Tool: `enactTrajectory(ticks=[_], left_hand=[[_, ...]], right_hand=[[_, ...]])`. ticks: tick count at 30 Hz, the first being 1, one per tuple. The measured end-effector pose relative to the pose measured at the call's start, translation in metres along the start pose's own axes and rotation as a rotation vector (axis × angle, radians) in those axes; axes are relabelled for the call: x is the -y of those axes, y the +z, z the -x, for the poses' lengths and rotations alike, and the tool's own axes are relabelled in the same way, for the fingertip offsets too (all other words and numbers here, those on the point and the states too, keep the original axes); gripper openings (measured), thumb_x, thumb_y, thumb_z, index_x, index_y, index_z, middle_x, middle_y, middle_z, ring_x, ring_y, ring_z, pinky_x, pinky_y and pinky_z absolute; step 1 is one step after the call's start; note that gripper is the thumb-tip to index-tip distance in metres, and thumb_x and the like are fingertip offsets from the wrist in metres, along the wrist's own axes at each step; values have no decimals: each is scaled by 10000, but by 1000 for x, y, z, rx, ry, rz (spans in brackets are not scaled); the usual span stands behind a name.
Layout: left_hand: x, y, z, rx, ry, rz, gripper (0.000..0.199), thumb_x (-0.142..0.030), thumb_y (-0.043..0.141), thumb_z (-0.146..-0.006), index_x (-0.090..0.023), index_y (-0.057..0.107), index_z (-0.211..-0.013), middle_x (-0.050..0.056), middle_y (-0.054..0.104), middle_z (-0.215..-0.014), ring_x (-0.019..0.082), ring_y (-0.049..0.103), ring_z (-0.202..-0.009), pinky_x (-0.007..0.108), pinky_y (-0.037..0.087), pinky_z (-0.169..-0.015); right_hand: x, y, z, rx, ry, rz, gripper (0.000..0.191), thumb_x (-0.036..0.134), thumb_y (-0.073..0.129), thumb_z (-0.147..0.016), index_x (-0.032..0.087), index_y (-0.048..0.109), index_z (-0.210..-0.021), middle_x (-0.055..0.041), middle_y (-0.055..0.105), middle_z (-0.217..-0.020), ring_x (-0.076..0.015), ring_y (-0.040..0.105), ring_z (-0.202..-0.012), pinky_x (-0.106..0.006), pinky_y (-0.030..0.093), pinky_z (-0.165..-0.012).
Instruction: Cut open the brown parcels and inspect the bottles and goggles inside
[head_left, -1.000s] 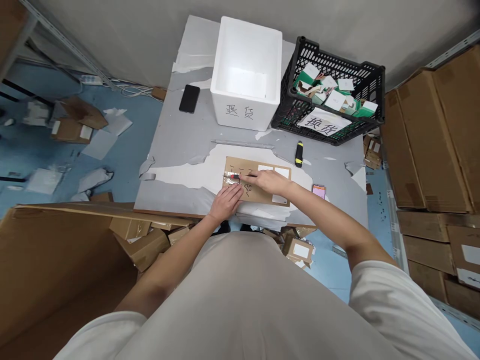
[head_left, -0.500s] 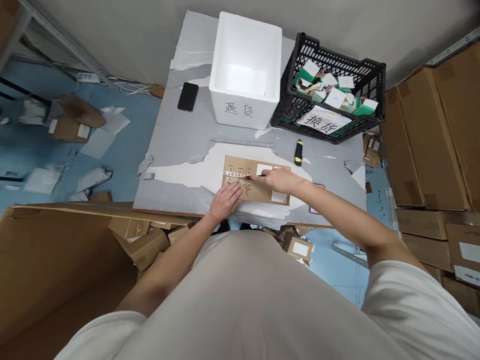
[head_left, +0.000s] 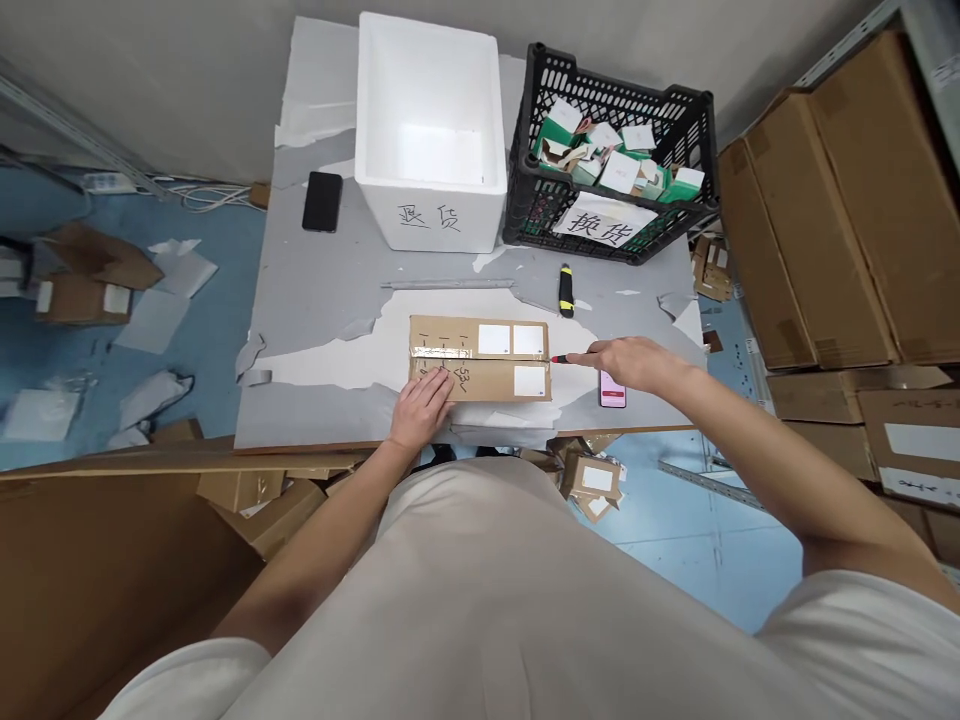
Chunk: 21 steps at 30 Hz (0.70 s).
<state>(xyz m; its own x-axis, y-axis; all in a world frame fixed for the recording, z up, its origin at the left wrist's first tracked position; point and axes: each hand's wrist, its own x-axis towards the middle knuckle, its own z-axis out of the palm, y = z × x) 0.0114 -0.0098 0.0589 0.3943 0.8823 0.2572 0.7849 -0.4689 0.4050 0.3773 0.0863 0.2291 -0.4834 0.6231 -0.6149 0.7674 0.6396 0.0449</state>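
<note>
A flat brown cardboard box (head_left: 495,383) with handwriting, white labels and clear tape along its middle seam lies on the table. My left hand (head_left: 422,405) rests flat on the box's near left part, fingers stretched out. Just off the box's right end, my right hand (head_left: 626,362) is closed around a slim red-and-black box cutter (head_left: 559,359); most of its handle is hidden in the fingers. The cutter's tip is level with the seam, which shows as a dark line. Beneath my right hand lies a phone with a lit pink screen (head_left: 612,392).
At the back stand a white foam box (head_left: 442,222) and a black plastic crate (head_left: 525,200) holding small green-and-white boxes. A black-and-yellow cutter (head_left: 565,292) and a black phone (head_left: 322,202) lie on the table (head_left: 315,290). Large cartons (head_left: 832,250) are stacked at right.
My right hand has drawn the box cutter rightward along the seam, from the box's left-middle to beyond its right end. My left hand stays on the box. The view has shifted.
</note>
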Motion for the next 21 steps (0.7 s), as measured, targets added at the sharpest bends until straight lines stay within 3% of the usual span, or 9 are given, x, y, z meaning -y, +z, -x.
enactTrajectory(ticks=[8,11,14,18,21], left_hand=[[-3,-11,-5,35,10,-19,428,-351,405,-938,-230,521,-1333,124,593,-1316,266,504,-1277,436,362,-1013],[-5,-19,-10,58,12,-11,442,-376,446,-911,-224,533,-1317,128,591,-1309,287,503,-1265,448,369,-1001],[-3,-28,-20,87,34,6,505,-471,514,-862,-221,541,-1299,134,601,-1274,307,519,-1222,459,376,-996],[14,-41,-38,112,65,42,830,-676,606,-715,-219,433,-1386,156,500,-1381,351,434,-1298,497,320,-1064],[36,-47,-52,162,44,56,1190,-796,632,-572,-171,214,-1495,206,235,-1544,417,226,-1413,543,259,-1103]], right_hand=[[-7,25,30,-163,-8,-160,730,20,402,-821,402,366,-1442,-55,667,-1118,-182,653,-845,-260,435,-638],[-3,46,42,-280,20,-396,552,140,393,-903,313,427,-1426,-75,672,-1102,-198,638,-931,-299,483,-731],[10,75,46,-399,141,-752,471,289,370,-951,241,459,-1410,-75,691,-961,-179,636,-784,-322,510,-719],[32,112,31,-511,352,-1297,621,481,428,-917,162,391,-1448,-23,622,-683,-123,512,-482,-278,478,-484],[44,128,14,-533,366,-1508,747,550,531,-845,153,370,-1457,-9,601,-657,-111,490,-465,-255,452,-430]])
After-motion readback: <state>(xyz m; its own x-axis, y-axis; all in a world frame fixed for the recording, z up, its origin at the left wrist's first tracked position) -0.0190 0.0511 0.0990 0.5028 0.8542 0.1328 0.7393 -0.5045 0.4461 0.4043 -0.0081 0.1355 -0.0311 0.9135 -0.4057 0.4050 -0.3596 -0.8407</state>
